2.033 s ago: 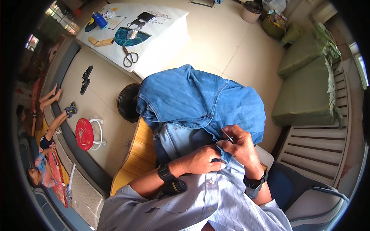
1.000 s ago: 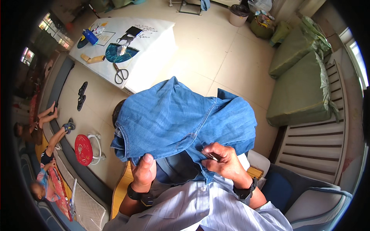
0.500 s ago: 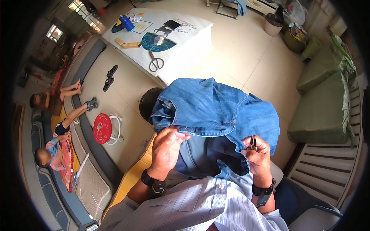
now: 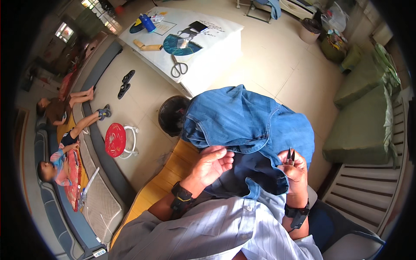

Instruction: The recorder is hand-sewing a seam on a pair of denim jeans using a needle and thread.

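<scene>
A blue denim garment [image 4: 234, 112] is spread across my lap, its dark inside showing at the gap near my body. My left hand [image 4: 212, 164] is at the garment's near edge, fingers curled in toward the thumb. Whatever may be between those fingertips is too small to make out. Small thread snips [image 4: 290, 155] are in my right hand [image 4: 297, 173], with their dark pointed blades sticking up past the fingers. That hand also rests against the denim edge at the right of the gap.
A white-covered table [image 4: 216, 47] ahead holds scissors [image 4: 177, 68] and a blue bottle [image 4: 147, 23]. A black bin [image 4: 167, 115] stands beside the garment, with a red stool [image 4: 115, 139] farther left. Two people sit on the left sofa. Green wrapped cushions [image 4: 362, 125] are at right.
My left hand has moved to the right along the garment's near edge, its fingers turning inward. The snips remain in my right hand, their blades a little more spread.
</scene>
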Demonstrator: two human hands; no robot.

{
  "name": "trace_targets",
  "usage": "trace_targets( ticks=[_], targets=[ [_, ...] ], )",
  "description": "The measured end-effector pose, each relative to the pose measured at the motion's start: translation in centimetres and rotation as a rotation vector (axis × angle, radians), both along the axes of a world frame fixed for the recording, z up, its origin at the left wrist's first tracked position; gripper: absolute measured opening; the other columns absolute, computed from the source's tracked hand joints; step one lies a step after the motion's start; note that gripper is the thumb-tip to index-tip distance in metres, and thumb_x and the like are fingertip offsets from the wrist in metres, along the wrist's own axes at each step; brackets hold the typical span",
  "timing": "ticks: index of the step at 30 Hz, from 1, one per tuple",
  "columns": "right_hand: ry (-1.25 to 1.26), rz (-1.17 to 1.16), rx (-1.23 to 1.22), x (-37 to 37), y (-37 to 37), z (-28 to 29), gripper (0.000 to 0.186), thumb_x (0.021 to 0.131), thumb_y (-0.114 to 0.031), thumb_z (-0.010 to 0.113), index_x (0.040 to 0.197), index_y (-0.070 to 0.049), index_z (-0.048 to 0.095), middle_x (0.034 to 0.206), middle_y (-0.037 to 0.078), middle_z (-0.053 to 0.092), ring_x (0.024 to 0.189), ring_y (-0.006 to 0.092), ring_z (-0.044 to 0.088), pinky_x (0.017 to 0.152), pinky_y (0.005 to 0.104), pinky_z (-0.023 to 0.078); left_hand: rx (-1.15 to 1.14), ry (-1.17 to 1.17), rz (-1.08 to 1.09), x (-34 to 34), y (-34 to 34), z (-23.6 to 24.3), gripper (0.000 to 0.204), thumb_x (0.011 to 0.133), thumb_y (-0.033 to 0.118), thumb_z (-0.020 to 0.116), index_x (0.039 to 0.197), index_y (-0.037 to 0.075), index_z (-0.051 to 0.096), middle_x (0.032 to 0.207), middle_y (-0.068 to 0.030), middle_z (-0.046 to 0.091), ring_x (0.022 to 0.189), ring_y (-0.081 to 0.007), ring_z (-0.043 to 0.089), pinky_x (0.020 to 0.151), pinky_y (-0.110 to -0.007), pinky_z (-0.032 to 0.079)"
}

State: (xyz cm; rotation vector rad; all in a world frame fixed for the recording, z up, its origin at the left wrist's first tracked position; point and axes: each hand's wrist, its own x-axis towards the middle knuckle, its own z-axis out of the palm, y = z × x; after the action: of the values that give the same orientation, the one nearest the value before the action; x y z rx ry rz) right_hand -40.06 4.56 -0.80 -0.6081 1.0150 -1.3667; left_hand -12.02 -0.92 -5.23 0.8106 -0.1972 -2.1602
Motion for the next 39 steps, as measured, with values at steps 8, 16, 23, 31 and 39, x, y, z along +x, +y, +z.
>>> trace_targets(
  ticks=[8, 16, 23, 31, 39],
  targets=[
    [-0.082, -0.120, -0.010, -1.3, -0.9, 0.5, 0.021, 0.075, 0.004, 0.067, 0.096, 0.003, 0.067, 0.080, 0.003, 0.067, 0.064, 0.0090, 0.059, 0.062, 0.0235, 0.048, -0.228, -0.246, -0.150, -3.4, 0.8, 1.5, 0.021, 0.094, 0.003, 0.067, 0.114, -0.002, 0.065, 0.097, -0.0132, 0.070, 0.091, -0.0246, 0.071, 0.084, -0.038, 0.059],
    [-0.181, -0.158, -0.061, -2.9, -2.7, -3.3, 0.018, 0.087, 0.002, 0.052, 0.099, 0.005, 0.065, 0.085, 0.009, 0.069, 0.070, 0.0144, 0.066, 0.067, 0.0260, 0.054, -1.038, -0.479, -0.382, -7.4, 0.8, 7.9, 0.021, 0.091, -0.004, 0.068, 0.112, -0.002, 0.066, 0.102, -0.0062, 0.070, 0.089, -0.0124, 0.069, 0.079, -0.028, 0.055],
    [-0.194, -0.252, -0.079, -4.0, -1.2, -2.8, 0.015, 0.093, -0.006, 0.055, 0.098, 0.002, 0.066, 0.086, 0.009, 0.071, 0.070, 0.0158, 0.068, 0.064, 0.0289, 0.057, -1.362, -0.383, -0.345, -11.1, 0.4, 8.6, 0.036, 0.088, -0.001, 0.069, 0.123, -0.002, 0.061, 0.111, -0.0114, 0.063, 0.096, -0.0216, 0.068, 0.085, -0.033, 0.055],
    [-0.198, -0.403, -0.061, -9.2, 2.0, -5.2, 0.024, 0.102, -0.022, 0.051, 0.106, -0.001, 0.062, 0.096, 0.007, 0.066, 0.086, 0.0177, 0.065, 0.080, 0.0310, 0.055, -1.220, -0.657, -0.170, -3.7, -2.4, 8.0, 0.019, 0.088, -0.005, 0.068, 0.107, 0.000, 0.068, 0.107, -0.0101, 0.065, 0.096, -0.0162, 0.065, 0.082, -0.029, 0.054],
    [-0.207, -0.430, -0.040, -9.5, 3.0, -5.3, 0.020, 0.101, -0.018, 0.052, 0.106, -0.002, 0.062, 0.096, 0.006, 0.066, 0.088, 0.0164, 0.065, 0.084, 0.0306, 0.053, -1.158, -1.189, 0.165, 1.0, -5.9, 4.6, 0.033, 0.079, 0.000, 0.075, 0.111, 0.003, 0.066, 0.120, -0.0073, 0.061, 0.107, -0.0168, 0.060, 0.091, -0.032, 0.049]
  ],
)
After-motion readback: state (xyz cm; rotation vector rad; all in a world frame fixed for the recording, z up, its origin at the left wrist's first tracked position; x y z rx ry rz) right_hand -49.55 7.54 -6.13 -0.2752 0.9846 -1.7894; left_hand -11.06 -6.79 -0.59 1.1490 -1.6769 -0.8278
